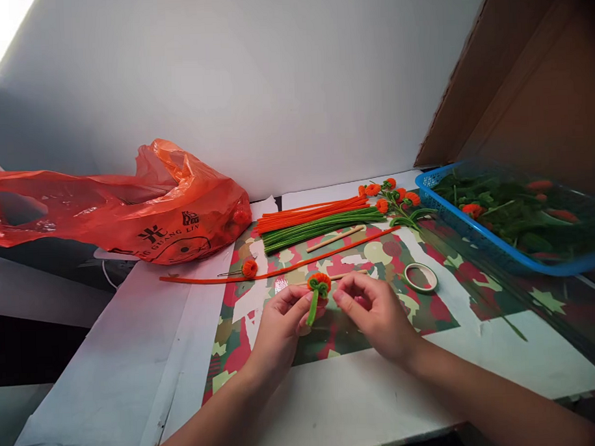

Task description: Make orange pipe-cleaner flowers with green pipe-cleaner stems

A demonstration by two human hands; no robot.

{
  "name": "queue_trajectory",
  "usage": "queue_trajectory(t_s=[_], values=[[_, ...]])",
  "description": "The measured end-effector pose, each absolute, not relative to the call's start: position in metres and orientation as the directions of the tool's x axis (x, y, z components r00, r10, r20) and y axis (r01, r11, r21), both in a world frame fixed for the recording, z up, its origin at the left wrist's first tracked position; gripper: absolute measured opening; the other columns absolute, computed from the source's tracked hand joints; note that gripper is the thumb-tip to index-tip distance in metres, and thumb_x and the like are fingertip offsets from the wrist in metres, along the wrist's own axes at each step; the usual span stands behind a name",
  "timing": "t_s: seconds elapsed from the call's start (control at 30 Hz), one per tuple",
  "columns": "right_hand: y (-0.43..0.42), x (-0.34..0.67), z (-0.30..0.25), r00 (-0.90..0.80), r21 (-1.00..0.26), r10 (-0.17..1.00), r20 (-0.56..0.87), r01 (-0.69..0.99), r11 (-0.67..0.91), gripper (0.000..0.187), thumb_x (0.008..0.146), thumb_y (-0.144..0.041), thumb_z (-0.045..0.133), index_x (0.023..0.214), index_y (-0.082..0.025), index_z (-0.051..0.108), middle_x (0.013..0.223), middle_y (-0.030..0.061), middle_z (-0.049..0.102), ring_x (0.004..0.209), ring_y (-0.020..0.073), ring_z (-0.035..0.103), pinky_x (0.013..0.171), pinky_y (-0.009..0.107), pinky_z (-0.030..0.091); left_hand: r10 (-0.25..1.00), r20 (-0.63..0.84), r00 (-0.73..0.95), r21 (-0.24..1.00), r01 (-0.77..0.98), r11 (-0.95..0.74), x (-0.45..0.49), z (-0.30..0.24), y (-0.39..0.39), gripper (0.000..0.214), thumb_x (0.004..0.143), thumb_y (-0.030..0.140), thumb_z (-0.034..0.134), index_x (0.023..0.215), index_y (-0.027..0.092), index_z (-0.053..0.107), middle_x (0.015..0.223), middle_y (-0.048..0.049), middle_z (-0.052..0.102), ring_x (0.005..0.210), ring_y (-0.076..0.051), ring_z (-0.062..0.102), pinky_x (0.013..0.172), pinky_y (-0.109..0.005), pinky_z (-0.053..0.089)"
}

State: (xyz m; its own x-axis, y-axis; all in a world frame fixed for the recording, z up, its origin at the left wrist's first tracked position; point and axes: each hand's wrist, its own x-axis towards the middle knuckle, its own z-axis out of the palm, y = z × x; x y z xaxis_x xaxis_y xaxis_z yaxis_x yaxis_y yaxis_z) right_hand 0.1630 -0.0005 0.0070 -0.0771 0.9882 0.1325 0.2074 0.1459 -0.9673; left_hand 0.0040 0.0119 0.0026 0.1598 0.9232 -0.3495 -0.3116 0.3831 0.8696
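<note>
My left hand (286,318) pinches a small orange pipe-cleaner flower (321,282) with green loops at its base and a short green stem pointing down toward me. Just right of it, my right hand (373,308) has its thumb and fingers curled together, close to the petals; whether anything is between those fingertips I cannot make out. Beyond the hands, a long orange pipe cleaner (299,267) lies across the patterned mat (331,345). Another orange flower (249,269) with a thin wire sits to the left. A roll of green tape (420,278) rests on the right.
Bundles of orange pipe cleaners (307,216) and green pipe cleaners (322,227) lie at the back beside a wooden stick (336,238). Finished-looking orange flowers (399,197) stand near a blue basket (503,251) of greenery. A red plastic bag (190,214) slumps at left.
</note>
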Motion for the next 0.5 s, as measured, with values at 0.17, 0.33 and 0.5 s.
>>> queue_trajectory(t_s=[0.17,0.33,0.5], values=[[-0.004,0.16,0.005,-0.127,-0.845,0.954,0.273,0.443,0.301,0.015,0.086,-0.022,0.053,0.073,-0.018,0.06,0.063,-0.0012,0.06,0.059,0.0124,0.053,0.058,0.025,0.037,0.953,-0.244,0.179,0.936,-0.214,0.28,0.005,0.004,0.008,0.022,0.07,0.032,0.076,0.069,0.015,0.062,0.085,-0.0027,0.066,0.072,-0.012,0.061,0.064,-0.02,0.051],[0.001,0.164,0.004,-0.183,-0.791,0.921,0.343,0.472,0.388,0.02,0.087,-0.018,0.046,0.068,-0.018,0.053,0.063,-0.0012,0.055,0.059,0.0119,0.048,0.058,0.025,0.034,0.969,-0.057,0.241,0.997,-0.045,0.07,0.002,0.002,0.007,0.019,0.079,0.031,0.067,0.073,0.016,0.059,0.096,-0.0053,0.063,0.074,-0.014,0.06,0.063,-0.023,0.053],[0.007,0.169,0.003,-0.277,-0.686,0.851,0.446,0.505,0.524,0.025,0.083,-0.015,0.045,0.059,-0.018,0.04,0.056,-0.0045,0.043,0.055,0.01,0.039,0.065,0.025,0.031,0.972,0.072,0.225,0.994,0.063,-0.088,-0.002,0.005,0.012,0.018,0.079,0.029,0.068,0.092,0.02,0.059,0.107,-0.0065,0.062,0.094,-0.019,0.061,0.075,-0.027,0.055]])
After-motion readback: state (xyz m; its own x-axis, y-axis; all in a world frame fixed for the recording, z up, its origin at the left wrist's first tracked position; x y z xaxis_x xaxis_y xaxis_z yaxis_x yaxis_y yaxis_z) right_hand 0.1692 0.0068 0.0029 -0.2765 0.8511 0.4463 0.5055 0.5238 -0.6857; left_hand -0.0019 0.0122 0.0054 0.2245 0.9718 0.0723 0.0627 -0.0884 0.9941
